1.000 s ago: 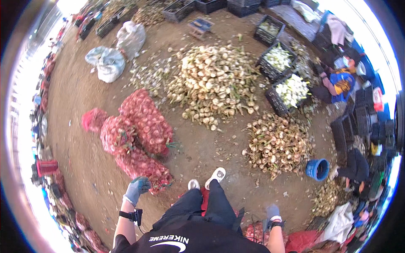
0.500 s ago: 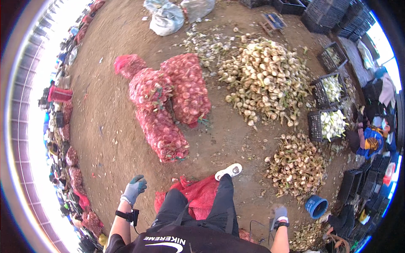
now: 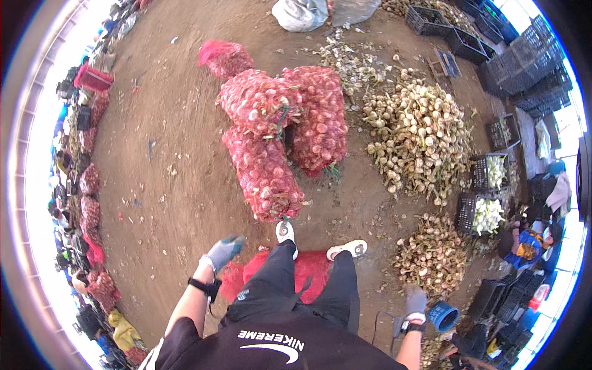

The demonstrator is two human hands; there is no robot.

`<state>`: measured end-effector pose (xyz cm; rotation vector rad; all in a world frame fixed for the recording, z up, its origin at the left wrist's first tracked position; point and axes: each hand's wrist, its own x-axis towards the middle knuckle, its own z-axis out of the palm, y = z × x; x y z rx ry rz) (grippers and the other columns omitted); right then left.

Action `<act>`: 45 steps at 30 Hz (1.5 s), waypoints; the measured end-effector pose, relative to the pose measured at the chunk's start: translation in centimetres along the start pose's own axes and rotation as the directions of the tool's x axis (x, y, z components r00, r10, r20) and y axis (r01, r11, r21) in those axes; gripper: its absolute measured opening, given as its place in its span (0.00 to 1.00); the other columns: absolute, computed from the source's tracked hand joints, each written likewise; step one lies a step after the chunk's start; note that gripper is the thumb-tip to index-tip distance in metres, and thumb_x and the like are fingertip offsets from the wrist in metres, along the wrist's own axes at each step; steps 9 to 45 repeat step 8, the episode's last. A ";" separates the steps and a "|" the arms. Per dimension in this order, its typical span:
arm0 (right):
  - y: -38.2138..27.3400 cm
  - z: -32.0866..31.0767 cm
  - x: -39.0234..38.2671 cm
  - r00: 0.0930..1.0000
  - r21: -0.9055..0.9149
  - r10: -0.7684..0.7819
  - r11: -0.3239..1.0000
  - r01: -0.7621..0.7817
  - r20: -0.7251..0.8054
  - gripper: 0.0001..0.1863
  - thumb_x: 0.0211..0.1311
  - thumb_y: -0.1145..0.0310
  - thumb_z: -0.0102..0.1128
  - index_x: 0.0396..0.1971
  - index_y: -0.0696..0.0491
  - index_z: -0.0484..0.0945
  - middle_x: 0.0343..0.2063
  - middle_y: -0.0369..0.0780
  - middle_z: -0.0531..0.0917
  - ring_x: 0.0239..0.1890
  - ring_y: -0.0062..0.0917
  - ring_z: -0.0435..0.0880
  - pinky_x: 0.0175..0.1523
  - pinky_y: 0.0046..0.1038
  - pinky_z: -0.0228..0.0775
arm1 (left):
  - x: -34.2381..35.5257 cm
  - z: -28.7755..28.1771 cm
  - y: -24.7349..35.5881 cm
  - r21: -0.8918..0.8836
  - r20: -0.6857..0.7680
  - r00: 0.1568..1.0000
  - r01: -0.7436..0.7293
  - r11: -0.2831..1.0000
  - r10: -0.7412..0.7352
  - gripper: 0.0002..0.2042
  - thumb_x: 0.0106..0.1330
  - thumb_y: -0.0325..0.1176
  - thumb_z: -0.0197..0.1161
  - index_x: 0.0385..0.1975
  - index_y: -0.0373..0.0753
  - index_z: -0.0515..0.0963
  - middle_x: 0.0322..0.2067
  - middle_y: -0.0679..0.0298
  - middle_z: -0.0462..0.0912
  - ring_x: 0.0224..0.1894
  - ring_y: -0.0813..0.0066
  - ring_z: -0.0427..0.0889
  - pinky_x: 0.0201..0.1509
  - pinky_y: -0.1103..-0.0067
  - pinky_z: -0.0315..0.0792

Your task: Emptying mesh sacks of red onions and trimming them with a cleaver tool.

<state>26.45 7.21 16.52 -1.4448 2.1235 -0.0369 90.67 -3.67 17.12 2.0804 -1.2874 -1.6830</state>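
My left hand (image 3: 226, 251), in a grey-blue work glove, hangs in the air left of my legs, its fingers loosely stretched and nothing in it. On my right, my gloved right hand (image 3: 415, 302) is held out near the blue bucket (image 3: 443, 316); motion smears its fingers. A filled red mesh sack (image 3: 264, 176) of garlic-like bulbs lies just ahead of my left shoe. Another full sack (image 3: 251, 102) rests against its far end, and a third sack (image 3: 317, 120) lies to the right. Flattened red mesh (image 3: 311, 274) is on the ground under my legs.
A smaller red sack (image 3: 227, 60) lies farther off. Loose bulbs form a big pile (image 3: 422, 135) and a smaller pile (image 3: 431, 253) on the right. Black crates (image 3: 465, 213) with white produce stand beyond them, near a seated person (image 3: 524, 246). Pale bags (image 3: 300, 13) sit at the far edge.
I have stepped forward, and my left shoe now shows by the nearest sack. The sacks and piles sit farther right in view. Both hands remain out at my sides.
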 end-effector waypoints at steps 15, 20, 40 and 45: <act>0.5 12.7 -10.9 0.655 -0.260 0.142 0.962 0.086 0.742 0.34 0.62 0.41 0.46 0.65 0.43 0.65 0.55 0.51 0.76 0.62 0.37 0.73 0.68 0.38 0.58 | 0.0 -10.3 3.6 -0.514 -0.102 0.984 0.072 0.855 -0.145 0.19 0.65 0.43 0.60 0.55 0.49 0.74 0.32 0.76 0.80 0.26 0.88 0.71 0.28 0.88 0.62; 0.5 12.7 -10.9 0.655 -0.260 0.142 0.962 0.086 0.742 0.34 0.62 0.41 0.46 0.65 0.43 0.65 0.55 0.51 0.76 0.62 0.37 0.73 0.68 0.38 0.58 | 0.0 -10.3 3.6 -0.514 -0.102 0.984 0.072 0.855 -0.145 0.19 0.65 0.43 0.60 0.55 0.49 0.74 0.32 0.76 0.80 0.26 0.88 0.71 0.28 0.88 0.62; 0.5 12.7 -10.9 0.655 -0.260 0.142 0.962 0.086 0.742 0.34 0.62 0.41 0.46 0.65 0.43 0.65 0.55 0.51 0.76 0.62 0.37 0.73 0.68 0.38 0.58 | 0.0 -10.3 3.6 -0.514 -0.102 0.984 0.072 0.855 -0.145 0.19 0.65 0.43 0.60 0.55 0.49 0.74 0.32 0.76 0.80 0.26 0.88 0.71 0.28 0.88 0.62; 0.5 12.7 -10.9 0.655 -0.260 0.142 0.962 0.086 0.742 0.34 0.62 0.41 0.46 0.65 0.43 0.65 0.55 0.51 0.76 0.62 0.37 0.73 0.68 0.38 0.58 | 0.0 -10.3 3.6 -0.514 -0.102 0.984 0.072 0.855 -0.145 0.19 0.65 0.43 0.60 0.55 0.49 0.74 0.32 0.76 0.80 0.26 0.88 0.71 0.28 0.88 0.62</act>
